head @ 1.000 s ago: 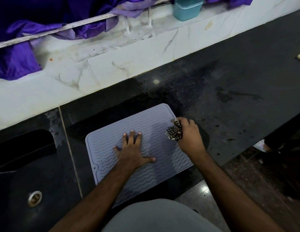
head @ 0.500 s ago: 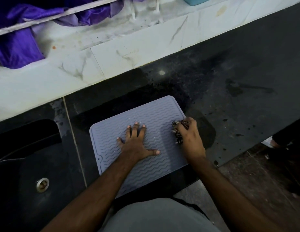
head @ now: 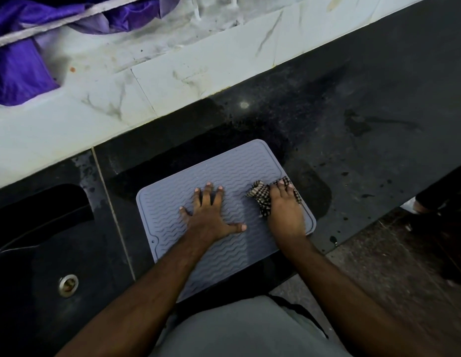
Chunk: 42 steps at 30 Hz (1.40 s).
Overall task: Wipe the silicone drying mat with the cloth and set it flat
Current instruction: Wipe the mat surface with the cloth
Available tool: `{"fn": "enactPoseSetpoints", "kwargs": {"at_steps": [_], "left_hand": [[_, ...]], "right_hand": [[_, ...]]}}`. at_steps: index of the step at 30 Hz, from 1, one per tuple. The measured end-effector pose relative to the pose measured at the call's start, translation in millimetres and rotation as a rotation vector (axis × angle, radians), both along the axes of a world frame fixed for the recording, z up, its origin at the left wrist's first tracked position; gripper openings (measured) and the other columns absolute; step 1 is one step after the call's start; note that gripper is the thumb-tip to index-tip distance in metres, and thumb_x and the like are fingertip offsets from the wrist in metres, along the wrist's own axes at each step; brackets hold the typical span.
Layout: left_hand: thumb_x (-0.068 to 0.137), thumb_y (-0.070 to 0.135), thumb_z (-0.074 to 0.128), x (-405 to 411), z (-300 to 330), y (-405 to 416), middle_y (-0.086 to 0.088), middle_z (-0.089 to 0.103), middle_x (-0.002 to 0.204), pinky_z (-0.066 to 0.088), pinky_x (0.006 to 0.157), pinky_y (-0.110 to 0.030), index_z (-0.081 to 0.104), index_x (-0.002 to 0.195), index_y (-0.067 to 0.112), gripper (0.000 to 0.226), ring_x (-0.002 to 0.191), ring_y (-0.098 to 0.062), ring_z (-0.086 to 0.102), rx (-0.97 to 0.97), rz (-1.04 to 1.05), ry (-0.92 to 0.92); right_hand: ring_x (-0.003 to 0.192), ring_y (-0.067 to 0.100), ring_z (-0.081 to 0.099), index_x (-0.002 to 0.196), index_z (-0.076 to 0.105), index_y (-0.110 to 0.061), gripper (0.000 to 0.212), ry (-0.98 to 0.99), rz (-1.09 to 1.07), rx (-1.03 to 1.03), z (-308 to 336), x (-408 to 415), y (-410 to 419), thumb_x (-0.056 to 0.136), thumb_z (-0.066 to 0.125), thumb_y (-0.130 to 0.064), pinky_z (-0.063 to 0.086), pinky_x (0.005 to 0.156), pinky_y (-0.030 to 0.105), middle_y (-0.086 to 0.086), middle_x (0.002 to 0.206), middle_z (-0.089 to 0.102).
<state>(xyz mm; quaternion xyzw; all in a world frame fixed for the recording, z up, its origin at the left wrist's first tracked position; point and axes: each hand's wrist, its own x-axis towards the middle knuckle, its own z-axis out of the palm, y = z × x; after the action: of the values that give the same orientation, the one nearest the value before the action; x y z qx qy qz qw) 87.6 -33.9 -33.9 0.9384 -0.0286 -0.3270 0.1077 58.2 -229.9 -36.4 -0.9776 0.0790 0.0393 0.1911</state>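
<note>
A grey-blue silicone drying mat (head: 170, 202) with a wavy ribbed surface lies flat on the black stone counter (head: 353, 155), its near edge reaching the counter's front. My left hand (head: 211, 217) presses flat on the mat's middle, fingers spread. My right hand (head: 286, 215) rests on the mat's right side, pressing a bunched black-and-white checked cloth (head: 261, 198) against it. Part of the cloth is hidden under my palm.
A dark sink (head: 43, 253) with a metal drain (head: 67, 285) sits left of the mat. A white marble ledge (head: 172, 81) runs behind the counter, with purple fabric (head: 15, 73) at the upper left. Dark wet patches mark the counter right of the mat.
My right hand has slid the cloth slightly toward the mat's right edge and spread it a little. My left hand has stayed pressed on the mat. The camera view has shifted.
</note>
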Motion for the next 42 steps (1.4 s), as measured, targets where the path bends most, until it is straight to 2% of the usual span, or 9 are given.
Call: {"fn": "enactPoseSetpoints", "kwargs": {"at_steps": [6,11,15,19,22,27,36,39,42], "left_hand": [[0.055,0.094,0.06,0,-3,0,0.009,-0.028,0.163,0.0,0.112,-0.075,-0.012,0.157,0.04,0.136,0.151,-0.027,-0.024,0.006,0.005,-0.012],[0.074,0.066,0.073,3,-8,-2,0.01,-0.029,0.163,0.0,0.111,-0.077,-0.013,0.156,0.043,0.121,0.151,-0.027,-0.024,0.04,0.011,-0.022],[0.076,0.065,0.072,1,-11,-1,0.01,-0.029,0.163,-0.002,0.111,-0.075,-0.014,0.156,0.043,0.119,0.151,-0.026,-0.023,0.029,0.011,-0.036],[0.073,0.07,0.065,-9,-9,8,0.007,-0.013,0.167,0.002,0.117,-0.07,0.0,0.158,0.039,0.112,0.154,-0.025,-0.014,-0.067,-0.007,-0.161],[0.068,0.082,0.057,-24,-9,34,-0.001,-0.002,0.169,0.009,0.124,-0.056,0.01,0.16,0.03,0.115,0.155,-0.027,-0.005,-0.093,-0.014,-0.295],[0.064,0.096,0.05,-48,-22,67,0.005,-0.013,0.168,0.004,0.124,-0.049,-0.003,0.161,0.032,0.127,0.155,-0.022,-0.009,-0.074,0.04,-0.304],[0.069,0.065,0.027,-50,-26,74,0.009,-0.005,0.169,0.009,0.125,-0.048,0.006,0.16,0.038,0.097,0.156,-0.019,-0.002,-0.097,0.072,-0.386],[0.084,0.058,0.039,-51,-30,75,0.009,-0.011,0.168,0.009,0.125,-0.049,0.001,0.161,0.036,0.088,0.155,-0.019,-0.007,-0.078,0.028,-0.39],[0.084,0.062,0.052,-49,-27,77,0.007,-0.013,0.168,0.006,0.125,-0.047,-0.002,0.161,0.035,0.098,0.155,-0.02,-0.009,-0.073,0.002,-0.335]], "right_hand": [[0.134,0.039,0.043,0.13,0.048,0.001,0.048,0.071,0.042,-0.047,2,-9,43,0.085,0.063,-0.006,0.034,0.113,0.042,0.027,0.143,0.046],[0.095,0.031,0.066,0.104,0.058,-0.004,0.026,0.024,0.107,-0.03,13,-22,72,0.079,0.064,-0.002,0.055,0.079,0.036,0.018,0.104,0.066],[0.103,0.029,0.063,0.121,0.052,-0.006,0.039,0.036,0.152,0.048,18,-29,68,0.082,0.057,-0.001,0.051,0.085,0.037,0.014,0.115,0.063],[0.108,0.033,0.062,0.137,0.045,-0.006,0.063,0.043,0.141,0.144,13,-31,54,0.076,0.059,-0.001,0.051,0.092,0.041,0.014,0.126,0.059],[0.113,0.033,0.06,0.136,0.047,-0.004,0.063,0.01,0.125,0.187,8,-34,55,0.074,0.059,0.002,0.049,0.097,0.042,0.015,0.129,0.058],[0.113,0.035,0.06,0.127,0.053,-0.001,0.056,-0.055,0.034,0.291,9,-39,68,0.072,0.06,0.003,0.046,0.099,0.039,0.019,0.123,0.062],[0.117,0.035,0.058,0.131,0.05,0.0,0.068,0.007,0.141,0.32,10,-56,116,0.064,0.061,0.002,0.044,0.102,0.038,0.02,0.126,0.06],[0.112,0.034,0.06,0.131,0.049,-0.005,0.063,0.042,0.167,0.334,11,-58,123,0.069,0.058,0.001,0.047,0.096,0.04,0.017,0.123,0.062],[0.106,0.035,0.062,0.128,0.049,-0.006,0.059,0.059,0.19,0.343,13,-57,118,0.07,0.055,0.002,0.05,0.091,0.044,0.016,0.116,0.064]]}}
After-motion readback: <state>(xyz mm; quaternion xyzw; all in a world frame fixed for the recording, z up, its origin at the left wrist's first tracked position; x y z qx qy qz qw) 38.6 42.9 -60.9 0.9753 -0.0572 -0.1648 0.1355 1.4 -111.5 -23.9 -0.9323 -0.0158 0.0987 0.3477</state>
